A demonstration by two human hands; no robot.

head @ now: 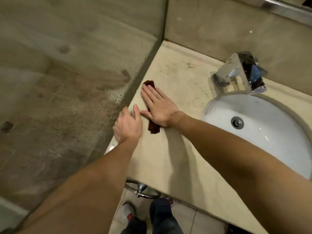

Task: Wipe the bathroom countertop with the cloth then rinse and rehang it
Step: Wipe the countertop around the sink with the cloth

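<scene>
A dark red-brown cloth (pixel 154 127) lies folded in a narrow strip on the beige marble countertop (pixel 177 159), near its left edge. My right hand (pixel 158 105) rests flat on top of the cloth, fingers straight and together, covering its middle; only the two ends of the strip show. My left hand (pixel 128 126) sits just left of the cloth at the counter's left edge, fingers loosely curled, thumb up, holding nothing.
A white oval sink (pixel 263 132) with a metal drain is set into the counter to the right. A square chrome faucet (pixel 241 73) stands behind it. A spotted glass panel (pixel 76 81) borders the counter's left side. A chrome towel ring (pixel 141 190) hangs under the front edge.
</scene>
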